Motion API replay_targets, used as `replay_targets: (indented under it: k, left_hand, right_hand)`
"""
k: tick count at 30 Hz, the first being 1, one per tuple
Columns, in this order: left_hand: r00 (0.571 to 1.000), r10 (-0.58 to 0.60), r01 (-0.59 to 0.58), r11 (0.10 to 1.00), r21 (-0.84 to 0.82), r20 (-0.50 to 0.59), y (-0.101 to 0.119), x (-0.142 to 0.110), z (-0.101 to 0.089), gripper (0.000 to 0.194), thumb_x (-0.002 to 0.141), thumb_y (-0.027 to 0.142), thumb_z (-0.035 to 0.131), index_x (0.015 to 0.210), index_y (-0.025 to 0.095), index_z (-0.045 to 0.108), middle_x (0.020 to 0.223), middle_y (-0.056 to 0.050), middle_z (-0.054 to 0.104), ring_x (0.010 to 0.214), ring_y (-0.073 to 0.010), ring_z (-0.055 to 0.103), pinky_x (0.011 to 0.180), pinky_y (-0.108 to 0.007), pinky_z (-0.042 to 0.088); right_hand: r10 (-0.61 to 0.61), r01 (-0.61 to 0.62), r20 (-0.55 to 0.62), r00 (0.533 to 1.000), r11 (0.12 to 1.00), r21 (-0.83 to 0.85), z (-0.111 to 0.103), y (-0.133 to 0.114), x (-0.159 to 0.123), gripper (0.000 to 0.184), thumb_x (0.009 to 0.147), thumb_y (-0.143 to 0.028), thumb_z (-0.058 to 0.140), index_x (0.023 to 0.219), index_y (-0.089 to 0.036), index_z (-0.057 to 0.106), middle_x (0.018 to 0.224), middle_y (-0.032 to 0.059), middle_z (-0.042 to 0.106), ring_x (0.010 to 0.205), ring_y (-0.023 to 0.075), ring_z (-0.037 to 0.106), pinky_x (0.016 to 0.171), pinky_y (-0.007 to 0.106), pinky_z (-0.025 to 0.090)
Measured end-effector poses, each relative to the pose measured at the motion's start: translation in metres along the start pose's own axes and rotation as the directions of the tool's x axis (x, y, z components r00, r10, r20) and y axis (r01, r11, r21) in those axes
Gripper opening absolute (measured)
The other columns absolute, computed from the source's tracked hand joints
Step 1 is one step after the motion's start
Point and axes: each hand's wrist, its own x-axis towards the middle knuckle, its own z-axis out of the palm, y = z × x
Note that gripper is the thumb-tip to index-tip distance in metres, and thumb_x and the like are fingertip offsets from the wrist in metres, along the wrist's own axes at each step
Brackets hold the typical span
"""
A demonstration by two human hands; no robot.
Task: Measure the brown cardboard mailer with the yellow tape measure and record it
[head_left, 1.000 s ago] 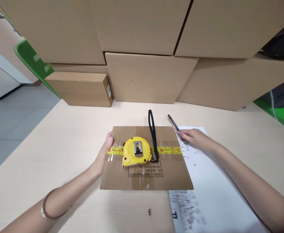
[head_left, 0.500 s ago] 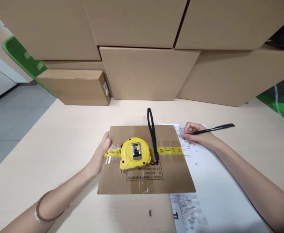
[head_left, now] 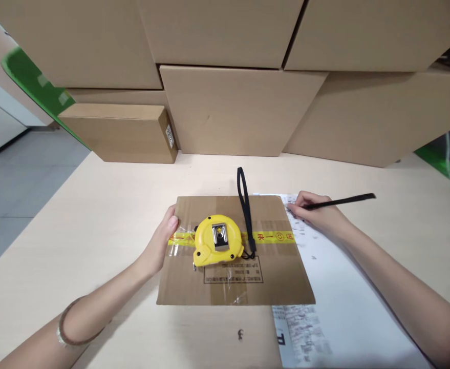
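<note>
A taped cardboard box point(head_left: 186, 292) sits in front of me, a yellow printed strip running across its top. On it lies a yellow tape measure point(head_left: 205, 241) with a black wrist strap point(head_left: 244, 200). My left hand point(head_left: 164, 233) grips the box's left side, its thumb at the edge and the other fingers mostly hidden. Beyond the right edge of the box, my right hand point(head_left: 314, 209) is closed round a black pen point(head_left: 347, 201). That hand rests over a white sheet of paper point(head_left: 347, 292) with dark marks and print along its left part. The box covers some of the sheet.
Large cardboard boxes point(head_left: 232, 113) are stacked along the back of the pale table point(head_left: 117, 205). A smaller flat carton point(head_left: 121, 136) with a label stands at the back left. Green panels point(head_left: 36, 87) show beyond the table at both sides.
The camera view has shifted slightly, so most things appear a little higher and further right. Both hands keep their holds; the pen's angle is slightly flatter.
</note>
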Motion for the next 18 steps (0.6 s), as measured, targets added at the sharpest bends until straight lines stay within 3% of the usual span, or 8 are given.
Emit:
replay_targets:
  k: [3,9,13,18]
  left_hand:
    - [1.000,-0.012,0.012,1.000,-0.009,0.000,0.0018,-0.0003,0.0008,0.053,0.095,0.059,0.058,0.135,0.025,0.063,0.138,-0.008,0.067,0.144,-0.0324,0.049,0.125,-0.046,0.035]
    - [0.998,-0.070,0.070,0.997,-0.039,-0.001,0.0039,-0.0014,0.0013,0.054,0.093,0.060,0.060,0.134,0.026,0.064,0.128,-0.008,0.073,0.129,-0.0326,0.061,0.119,-0.047,0.042]
    - [0.998,-0.054,0.054,0.998,-0.022,0.024,0.0008,-0.0009,-0.0012,0.051,0.096,0.061,0.056,0.133,0.027,0.062,0.127,-0.007,0.072,0.126,-0.0322,0.062,0.119,-0.048,0.040]
    - [0.999,-0.037,0.037,0.999,-0.009,-0.001,-0.0018,0.0010,-0.0035,0.050,0.094,0.061,0.059,0.129,0.026,0.065,0.133,-0.007,0.068,0.124,-0.0325,0.062,0.112,-0.046,0.046]
  right_hand:
    - [0.009,-0.008,0.058,0.998,0.999,-0.032,-0.0035,-0.0011,-0.0020,0.041,0.079,-0.053,0.076,0.061,-0.023,0.054,0.051,-0.0011,0.061,0.046,0.0116,0.042,0.047,0.027,0.032]
    - [0.011,-0.006,0.060,0.998,0.996,-0.089,-0.0052,-0.0041,-0.0053,0.039,0.078,-0.052,0.075,0.059,-0.023,0.055,0.052,-0.0005,0.060,0.047,0.0126,0.044,0.046,0.027,0.033]
    - [0.004,-0.009,-0.042,0.999,0.992,-0.128,-0.0001,-0.0054,-0.0059,0.036,0.084,-0.048,0.067,0.061,-0.024,0.052,0.052,-0.0016,0.057,0.048,0.0131,0.043,0.046,0.027,0.031]
    - [-0.022,0.014,-0.042,0.999,0.983,-0.182,0.0021,-0.0059,-0.0070,0.037,0.080,-0.044,0.068,0.056,-0.024,0.048,0.048,-0.0033,0.052,0.047,0.0132,0.042,0.047,0.028,0.032]
